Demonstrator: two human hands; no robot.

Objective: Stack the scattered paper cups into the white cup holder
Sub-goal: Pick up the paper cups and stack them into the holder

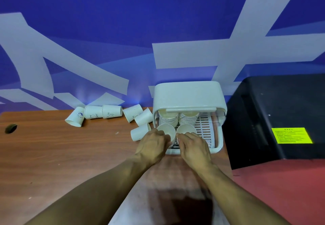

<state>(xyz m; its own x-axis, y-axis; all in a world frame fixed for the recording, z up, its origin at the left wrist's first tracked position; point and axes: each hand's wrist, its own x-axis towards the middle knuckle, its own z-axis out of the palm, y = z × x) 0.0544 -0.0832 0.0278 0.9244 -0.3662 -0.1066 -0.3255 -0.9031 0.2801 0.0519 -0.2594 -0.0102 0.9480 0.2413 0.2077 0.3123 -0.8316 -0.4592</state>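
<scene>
The white cup holder [190, 94] stands at the back of the wooden table, its lid raised over a slatted tray. Two stacks of paper cups [178, 119] lie inside it, mouths toward me. My left hand [153, 145] grips an upright paper cup [166, 131] at the tray's front left. My right hand [192, 145] grips a second cup [185, 129] beside it. Several loose cups lie on their sides to the left: one [139, 132] close to my left hand, a pair [138, 115] behind it, and more [95, 114] along the wall.
A blue wall with pale lettering rises behind the table [52, 154]. A black machine [274, 117] with a yellow label stands right of the holder. A dark cable hole [10, 128] sits at the table's far left. Red floor shows at the lower right.
</scene>
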